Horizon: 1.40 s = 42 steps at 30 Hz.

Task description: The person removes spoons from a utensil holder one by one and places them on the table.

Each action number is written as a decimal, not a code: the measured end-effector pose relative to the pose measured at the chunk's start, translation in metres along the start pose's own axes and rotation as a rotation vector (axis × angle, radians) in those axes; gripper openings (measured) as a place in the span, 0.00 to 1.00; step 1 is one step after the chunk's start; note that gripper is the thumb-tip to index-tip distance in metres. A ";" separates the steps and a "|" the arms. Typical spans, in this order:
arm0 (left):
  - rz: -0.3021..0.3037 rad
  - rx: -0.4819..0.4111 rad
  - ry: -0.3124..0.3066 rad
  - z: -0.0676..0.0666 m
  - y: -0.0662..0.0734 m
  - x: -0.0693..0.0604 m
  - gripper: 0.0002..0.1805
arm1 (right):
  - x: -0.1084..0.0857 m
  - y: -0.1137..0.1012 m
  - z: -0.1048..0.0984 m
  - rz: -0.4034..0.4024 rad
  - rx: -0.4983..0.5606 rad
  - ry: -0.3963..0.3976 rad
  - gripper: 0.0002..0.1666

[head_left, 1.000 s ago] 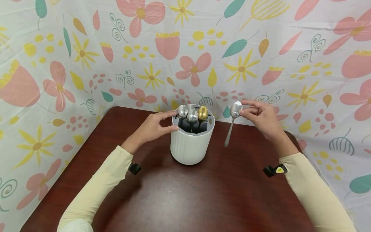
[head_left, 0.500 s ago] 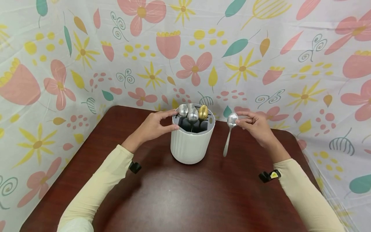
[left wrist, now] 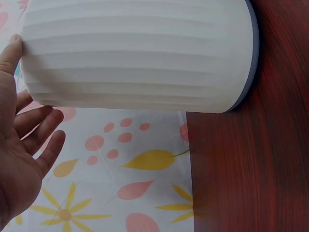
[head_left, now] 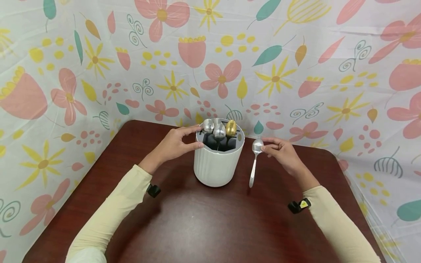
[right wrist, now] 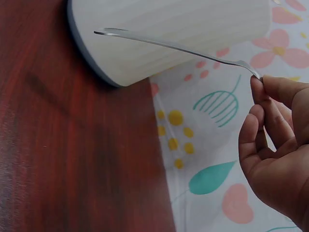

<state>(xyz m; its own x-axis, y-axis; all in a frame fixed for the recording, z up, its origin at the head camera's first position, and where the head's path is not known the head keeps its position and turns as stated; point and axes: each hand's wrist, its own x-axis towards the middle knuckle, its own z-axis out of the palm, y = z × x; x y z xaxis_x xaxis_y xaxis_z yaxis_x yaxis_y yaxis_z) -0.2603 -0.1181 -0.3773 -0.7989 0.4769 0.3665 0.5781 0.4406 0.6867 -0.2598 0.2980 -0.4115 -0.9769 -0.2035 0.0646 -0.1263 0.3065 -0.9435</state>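
My right hand [head_left: 282, 153] pinches a silver spoon [head_left: 253, 166] by the bowl between thumb and fingertips; its handle hangs downward. In the right wrist view the spoon [right wrist: 178, 47] is seen edge-on, held at the end by the right hand [right wrist: 280, 130], apart from the table. Beside it stands a white ribbed cutlery holder [head_left: 215, 168] with a grey divided top. Two silver spoons [head_left: 219, 130] and one gold spoon [head_left: 231, 128] stand in it, bowls up. My left hand [head_left: 174, 146] rests thumb and fingers against the holder's left rim, fingers fairly straight in the left wrist view.
A dark reddish-brown table [head_left: 194, 226] carries the holder. Behind and along the sides hangs a white cloth [head_left: 210, 47] with a floral print. A black camera strap [head_left: 299, 205] sits on the right wrist, and a similar one [head_left: 153, 190] on the left.
My right hand has moved left, down and nearer with the spoon, which now hangs lower beside the holder. The left hand and the holder have stayed in place.
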 end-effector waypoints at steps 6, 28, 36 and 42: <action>0.006 0.002 0.005 0.001 -0.001 0.001 0.35 | 0.001 0.014 0.004 0.003 0.030 -0.007 0.25; 0.004 0.007 0.008 0.001 -0.001 0.000 0.34 | 0.001 0.049 0.015 0.084 0.041 -0.041 0.26; 0.005 0.004 0.011 0.001 -0.001 0.000 0.35 | 0.000 0.054 0.016 0.101 0.047 -0.037 0.26; 0.000 0.012 0.012 0.001 -0.001 0.001 0.34 | 0.000 0.060 0.015 0.093 0.044 -0.041 0.26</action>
<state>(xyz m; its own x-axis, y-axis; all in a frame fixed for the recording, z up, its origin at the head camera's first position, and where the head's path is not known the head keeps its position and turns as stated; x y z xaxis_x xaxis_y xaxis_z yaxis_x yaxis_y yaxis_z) -0.2614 -0.1170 -0.3786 -0.8010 0.4675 0.3739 0.5797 0.4499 0.6794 -0.2650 0.3025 -0.4727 -0.9761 -0.2141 -0.0368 -0.0264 0.2850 -0.9582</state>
